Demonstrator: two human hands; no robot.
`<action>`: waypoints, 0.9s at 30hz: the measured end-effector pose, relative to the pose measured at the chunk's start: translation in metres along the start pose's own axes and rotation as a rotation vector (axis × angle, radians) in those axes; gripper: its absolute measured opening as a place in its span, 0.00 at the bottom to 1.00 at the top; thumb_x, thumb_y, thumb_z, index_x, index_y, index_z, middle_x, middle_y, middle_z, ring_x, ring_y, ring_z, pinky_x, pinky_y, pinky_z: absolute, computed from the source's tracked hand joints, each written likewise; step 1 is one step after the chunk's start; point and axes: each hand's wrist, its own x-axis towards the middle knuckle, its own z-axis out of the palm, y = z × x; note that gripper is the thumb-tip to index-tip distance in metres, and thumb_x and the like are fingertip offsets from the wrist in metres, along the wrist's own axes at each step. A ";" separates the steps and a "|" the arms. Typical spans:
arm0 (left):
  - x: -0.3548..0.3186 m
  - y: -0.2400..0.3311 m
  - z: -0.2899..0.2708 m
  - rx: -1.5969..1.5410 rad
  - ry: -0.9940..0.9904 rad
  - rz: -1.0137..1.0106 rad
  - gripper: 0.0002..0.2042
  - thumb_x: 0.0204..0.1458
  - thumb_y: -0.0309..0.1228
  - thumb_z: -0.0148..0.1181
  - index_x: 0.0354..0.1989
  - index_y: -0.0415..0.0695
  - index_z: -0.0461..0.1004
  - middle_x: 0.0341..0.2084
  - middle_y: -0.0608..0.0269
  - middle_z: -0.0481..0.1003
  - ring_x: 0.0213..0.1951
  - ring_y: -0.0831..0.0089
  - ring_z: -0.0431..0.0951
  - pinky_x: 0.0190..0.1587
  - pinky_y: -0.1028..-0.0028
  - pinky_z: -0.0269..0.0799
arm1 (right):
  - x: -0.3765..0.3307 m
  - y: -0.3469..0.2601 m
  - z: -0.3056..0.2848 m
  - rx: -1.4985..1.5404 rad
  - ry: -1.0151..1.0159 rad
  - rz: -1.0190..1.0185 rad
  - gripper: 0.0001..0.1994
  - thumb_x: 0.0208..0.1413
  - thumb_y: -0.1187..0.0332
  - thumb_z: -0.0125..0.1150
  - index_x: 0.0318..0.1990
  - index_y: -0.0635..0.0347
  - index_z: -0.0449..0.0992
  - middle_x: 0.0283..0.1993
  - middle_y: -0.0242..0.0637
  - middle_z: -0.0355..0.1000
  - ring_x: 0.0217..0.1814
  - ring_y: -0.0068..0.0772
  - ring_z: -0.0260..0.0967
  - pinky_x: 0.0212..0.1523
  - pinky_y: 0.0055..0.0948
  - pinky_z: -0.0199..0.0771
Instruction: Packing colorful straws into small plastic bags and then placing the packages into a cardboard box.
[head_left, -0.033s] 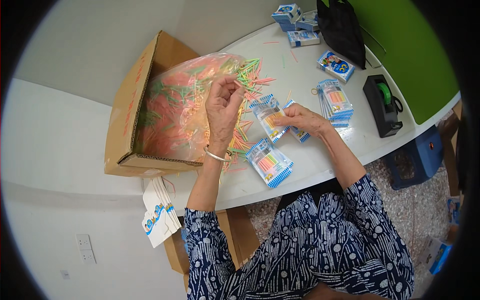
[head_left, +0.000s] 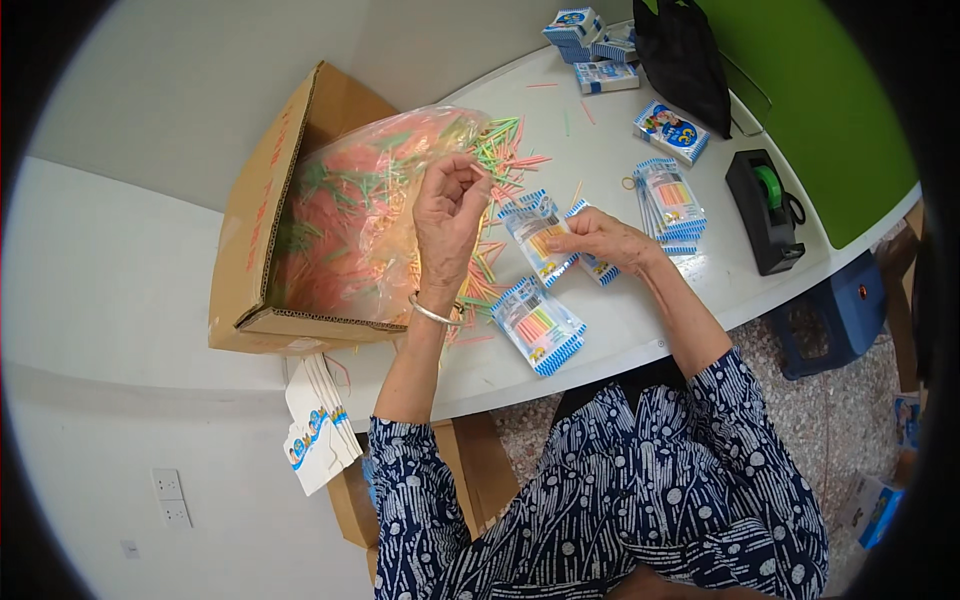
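My right hand (head_left: 612,241) grips a clear packet (head_left: 538,236) with blue-striped ends and a row of yellow-orange thin sticks inside; the thumb lies across its front. Another striped packet (head_left: 600,268) shows partly behind that hand. To the left, my left hand (head_left: 447,215) is raised with thumb and fingertips pinched together; whatever they hold is too small to make out. Beneath and around it spill thin pink, green and yellow sticks (head_left: 496,150) from a clear plastic bag (head_left: 345,215). In front lies a small pile of filled packets (head_left: 540,325).
The bag lies in an open cardboard box (head_left: 250,215) at the left. More packets (head_left: 672,195) are stacked at right, near a black tape dispenser (head_left: 762,215). Small boxes (head_left: 670,132) and a black bag (head_left: 685,65) stand farther back. Folded white cartons (head_left: 322,430) stick out at the table's near-left edge.
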 end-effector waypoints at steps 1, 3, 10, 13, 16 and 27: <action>-0.003 0.000 0.002 -0.001 -0.011 -0.031 0.12 0.52 0.18 0.54 0.44 0.39 0.66 0.31 0.68 0.70 0.33 0.84 0.70 0.36 0.83 0.66 | 0.000 0.000 0.000 -0.008 -0.003 -0.005 0.13 0.53 0.61 0.63 0.35 0.64 0.80 0.27 0.25 0.73 0.27 0.10 0.62 0.27 0.15 0.59; -0.008 0.001 0.006 -0.006 -0.036 -0.065 0.11 0.52 0.19 0.55 0.44 0.39 0.67 0.31 0.68 0.71 0.33 0.84 0.70 0.37 0.83 0.67 | -0.001 0.001 0.000 0.014 -0.011 -0.013 0.13 0.53 0.61 0.63 0.36 0.64 0.80 0.28 0.26 0.74 0.28 0.10 0.63 0.28 0.15 0.60; -0.023 -0.014 0.002 0.298 -0.149 -0.018 0.05 0.51 0.24 0.58 0.35 0.37 0.76 0.32 0.65 0.75 0.34 0.75 0.73 0.41 0.75 0.69 | 0.000 0.000 0.004 0.073 -0.034 -0.027 0.14 0.52 0.62 0.64 0.37 0.65 0.79 0.32 0.29 0.75 0.34 0.11 0.66 0.34 0.13 0.64; -0.020 -0.010 0.001 0.446 -0.386 0.043 0.08 0.52 0.24 0.57 0.39 0.34 0.76 0.35 0.65 0.74 0.38 0.78 0.72 0.42 0.79 0.68 | 0.001 0.007 0.001 0.010 -0.036 -0.059 0.13 0.51 0.62 0.64 0.37 0.65 0.79 0.31 0.27 0.75 0.32 0.10 0.64 0.32 0.14 0.62; -0.023 -0.005 0.001 0.547 -0.415 -0.121 0.08 0.52 0.23 0.58 0.40 0.35 0.74 0.35 0.64 0.73 0.38 0.78 0.72 0.43 0.78 0.69 | -0.001 0.005 0.003 -0.043 -0.067 -0.043 0.12 0.51 0.62 0.64 0.35 0.64 0.80 0.28 0.26 0.74 0.29 0.09 0.62 0.28 0.15 0.58; -0.036 0.001 0.005 0.265 -0.193 -0.036 0.12 0.47 0.20 0.60 0.40 0.38 0.70 0.37 0.62 0.71 0.39 0.76 0.74 0.38 0.76 0.72 | -0.007 -0.009 0.012 -0.004 -0.103 -0.054 0.13 0.50 0.63 0.65 0.36 0.65 0.79 0.30 0.28 0.75 0.31 0.10 0.65 0.32 0.14 0.62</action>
